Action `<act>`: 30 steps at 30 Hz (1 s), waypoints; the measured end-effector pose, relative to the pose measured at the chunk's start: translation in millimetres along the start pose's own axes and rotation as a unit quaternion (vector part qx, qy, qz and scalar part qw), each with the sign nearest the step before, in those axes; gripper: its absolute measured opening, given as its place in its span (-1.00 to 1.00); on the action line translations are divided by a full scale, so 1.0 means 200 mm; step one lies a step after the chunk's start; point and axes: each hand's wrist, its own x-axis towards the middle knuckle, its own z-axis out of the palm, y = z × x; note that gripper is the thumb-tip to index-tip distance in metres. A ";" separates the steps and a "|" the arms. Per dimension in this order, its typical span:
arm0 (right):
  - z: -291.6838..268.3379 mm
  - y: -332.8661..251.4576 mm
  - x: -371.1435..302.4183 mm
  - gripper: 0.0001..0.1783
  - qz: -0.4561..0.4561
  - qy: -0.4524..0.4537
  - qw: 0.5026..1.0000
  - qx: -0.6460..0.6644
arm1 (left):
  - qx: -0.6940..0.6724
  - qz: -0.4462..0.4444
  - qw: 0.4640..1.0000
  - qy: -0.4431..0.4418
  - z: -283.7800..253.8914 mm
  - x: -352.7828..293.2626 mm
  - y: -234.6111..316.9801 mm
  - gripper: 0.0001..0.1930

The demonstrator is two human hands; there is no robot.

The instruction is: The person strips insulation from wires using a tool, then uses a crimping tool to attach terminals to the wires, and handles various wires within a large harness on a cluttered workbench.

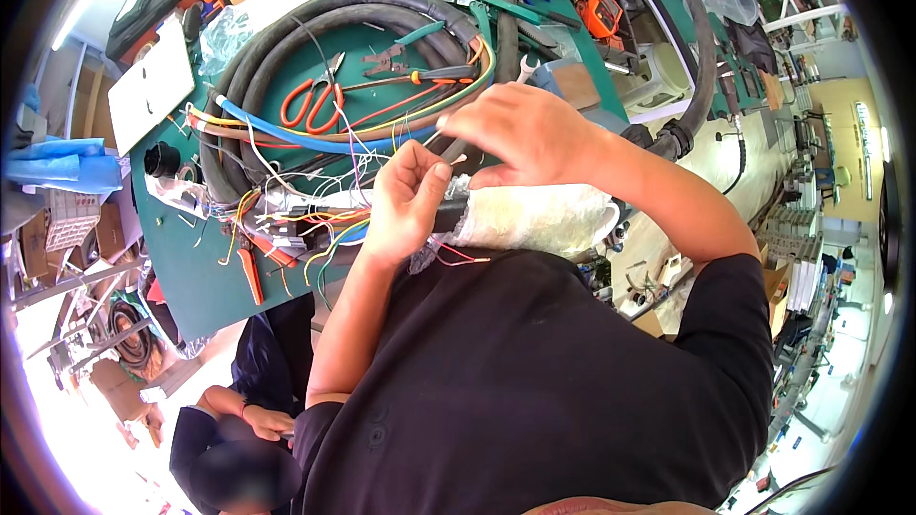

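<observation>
My left hand (pixel 405 200) is closed in a pinch on a thin wire (pixel 458 160), whose pale end sticks out past the thumb and forefinger. Just to the right, my right hand (pixel 525 138) hovers with thumb and fingers apart and nothing visible between them. Below the right hand lies a bundle wrapped in whitish film (pixel 534 217). Loose thin wires (pixel 324 167) in several colours spread left of my left hand. Thicker blue (pixel 315 138), brown and yellow-green wires curve out of a coiled black cable (pixel 267 62) behind them.
Red-handled scissors (pixel 313 103) and cutters (pixel 386 61) lie inside the coil. Orange-handled pliers (pixel 251 272) rest on the green mat (pixel 196 277) near its front edge. A white board (pixel 153 86) stands at the left. Another person's hand (pixel 269 422) shows at lower left.
</observation>
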 end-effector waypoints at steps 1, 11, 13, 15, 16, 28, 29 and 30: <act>0.02 0.00 0.01 -0.69 -0.093 0.003 0.992 -0.090 | -0.005 -0.013 1.000 0.001 -0.01 0.00 0.00 -0.86; 0.03 -0.03 -0.03 -0.76 0.273 -0.090 0.922 0.259 | 0.033 0.017 0.999 -0.001 0.02 -0.01 -0.03 -0.86; 0.02 -0.04 -0.05 -0.79 0.176 0.009 0.970 0.169 | 0.008 0.010 1.000 -0.002 0.01 -0.01 -0.03 -0.85; 0.03 -0.01 -0.02 -0.82 -0.068 0.010 0.997 -0.047 | 0.002 0.010 1.000 -0.003 0.01 0.01 -0.02 -0.84; 0.04 0.00 -0.01 -0.81 -0.186 0.012 0.970 -0.155 | -0.008 0.005 1.000 -0.002 0.00 0.00 -0.02 -0.84; 0.03 0.02 -0.09 -0.65 0.050 0.095 0.990 0.096 | 0.042 -0.003 0.999 -0.001 0.04 -0.01 -0.02 -0.84; 0.02 0.04 -0.08 -0.73 -0.045 0.066 0.997 0.016 | 0.046 0.001 0.999 0.001 0.04 -0.01 -0.02 -0.84; 0.04 0.05 -0.08 -0.74 -0.096 0.041 0.994 -0.032 | 0.050 0.006 0.999 0.003 0.04 -0.01 -0.01 -0.84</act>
